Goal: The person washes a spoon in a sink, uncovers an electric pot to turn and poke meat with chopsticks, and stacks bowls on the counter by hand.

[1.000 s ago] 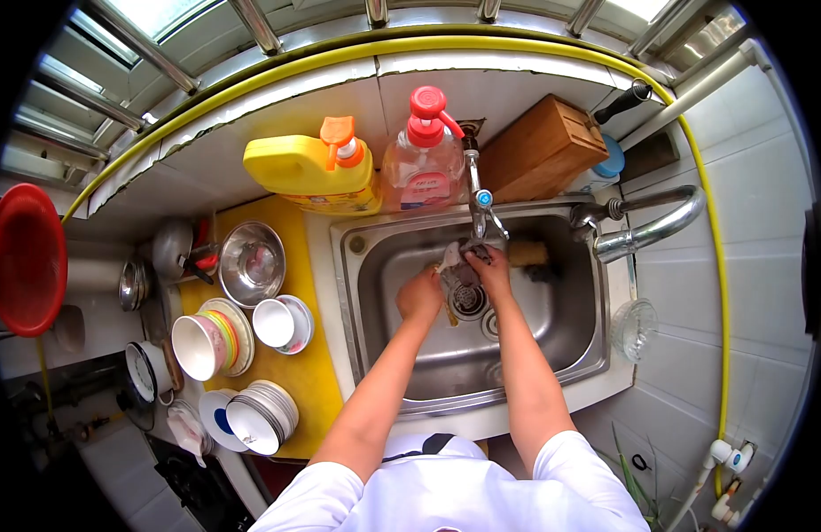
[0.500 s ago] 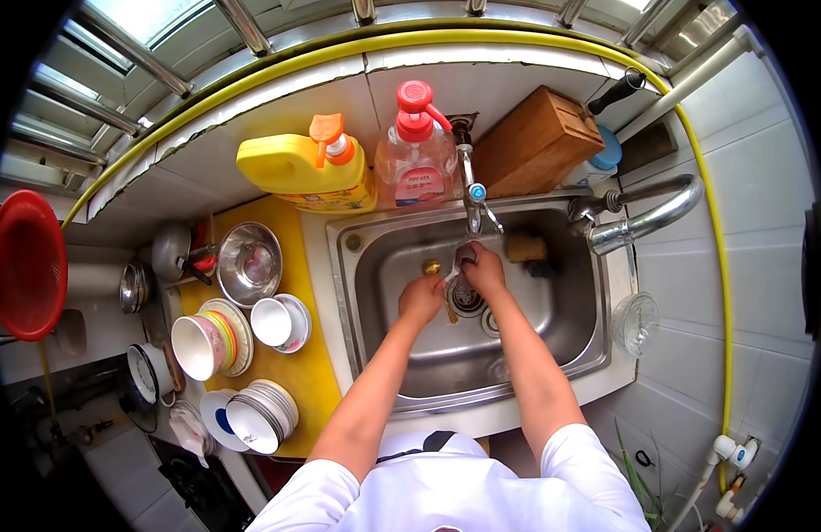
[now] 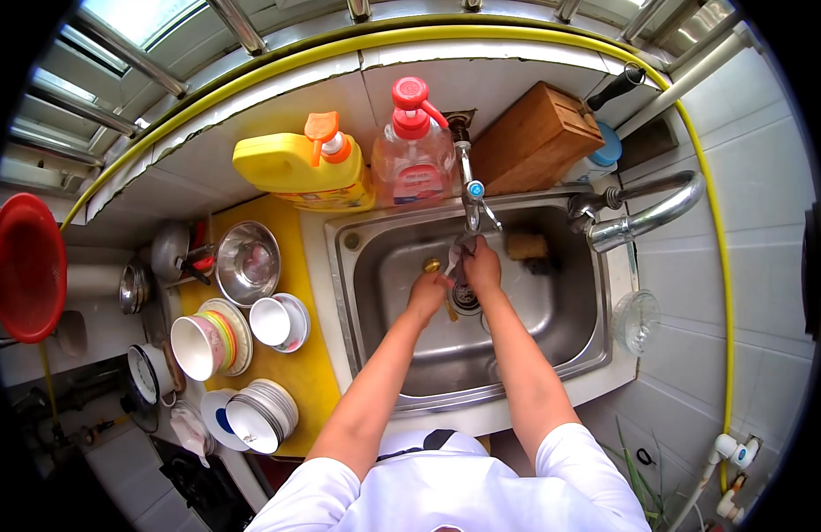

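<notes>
With both arms (image 3: 379, 377) outstretched, the person's left hand (image 3: 427, 293) and right hand (image 3: 482, 266) curl closed on one greyish cloth (image 3: 456, 255), mid-frame over one steel sink (image 3: 552, 306), two pump bottles (image 3: 417, 177) upper centre.

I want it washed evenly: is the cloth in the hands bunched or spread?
Bunched: the grey cloth shows as a small, crumpled piece between the left hand and right hand, within the sink.

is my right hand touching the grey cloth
Touching: the head view shows the right hand curled against the grey cloth, with no gap between them.
</notes>
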Motion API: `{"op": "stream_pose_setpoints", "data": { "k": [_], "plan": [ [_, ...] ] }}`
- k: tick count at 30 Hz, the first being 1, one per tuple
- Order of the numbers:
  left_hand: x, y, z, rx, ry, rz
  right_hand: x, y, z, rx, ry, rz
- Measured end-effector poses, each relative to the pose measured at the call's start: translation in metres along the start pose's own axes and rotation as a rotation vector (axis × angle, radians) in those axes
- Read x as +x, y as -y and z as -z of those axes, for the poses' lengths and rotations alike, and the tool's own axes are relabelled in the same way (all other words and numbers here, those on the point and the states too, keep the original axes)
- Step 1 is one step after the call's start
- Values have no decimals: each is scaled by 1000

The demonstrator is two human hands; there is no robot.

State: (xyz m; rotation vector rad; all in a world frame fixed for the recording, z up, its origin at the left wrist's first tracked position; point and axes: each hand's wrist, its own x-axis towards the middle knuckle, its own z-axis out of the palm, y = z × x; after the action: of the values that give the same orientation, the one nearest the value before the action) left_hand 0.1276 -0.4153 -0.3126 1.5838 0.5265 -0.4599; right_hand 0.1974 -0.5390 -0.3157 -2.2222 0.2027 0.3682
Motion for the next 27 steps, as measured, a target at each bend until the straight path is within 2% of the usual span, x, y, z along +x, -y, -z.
{"op": "stream_pose_setpoints", "data": {
  "k": [1, 2, 4, 5, 6, 7, 8, 12, 15, 19, 21, 22, 23, 25, 27],
  "plan": [
    [-1, -4, 0, -1, 2, -1, -5, 12, 4, -191, -84, -102],
    [-2, -8, 1, -32, 14, 54, -6, 11, 3, -193, -83, -102],
    [-4, -15, 3, -67, 28, 112, -13, 6, 0, 89, -179, 2],
    [-3, -20, 5, -159, 13, 196, -17, 4, -1, 85, -180, 4],
    [-2, -22, 5, -251, -1, 284, -24, 3, -3, 87, -171, 214],
    [-1, -22, 4, -252, 1, 284, -32, 5, -3, 90, -161, 425],
    [0, -22, 4, -200, 42, 221, -42, 7, 0, 74, -46, 434],
    [-10, -16, -4, -76, 32, 57, -37, 4, 2, -38, -48, 423],
    [-8, -8, -10, -129, 9, 70, -30, 1, -2, 15, -172, 323],
    [-3, -4, -2, -288, -22, 132, -34, -14, -14, 86, -214, 314],
    [2, -2, 8, -273, 51, 138, -46, -18, -17, 315, 134, 258],
    [4, -1, 6, -276, 51, 137, -49, -17, -12, 215, 100, 228],
    [5, 0, 4, -234, 60, 107, -49, -15, -10, 216, 103, 228],
    [0, -2, 1, -180, 67, 82, -48, -17, -6, -103, -144, 219],
    [-4, -11, -7, 464, -158, -129, -35, -41, -7, -146, -132, 143]
  ]
}}
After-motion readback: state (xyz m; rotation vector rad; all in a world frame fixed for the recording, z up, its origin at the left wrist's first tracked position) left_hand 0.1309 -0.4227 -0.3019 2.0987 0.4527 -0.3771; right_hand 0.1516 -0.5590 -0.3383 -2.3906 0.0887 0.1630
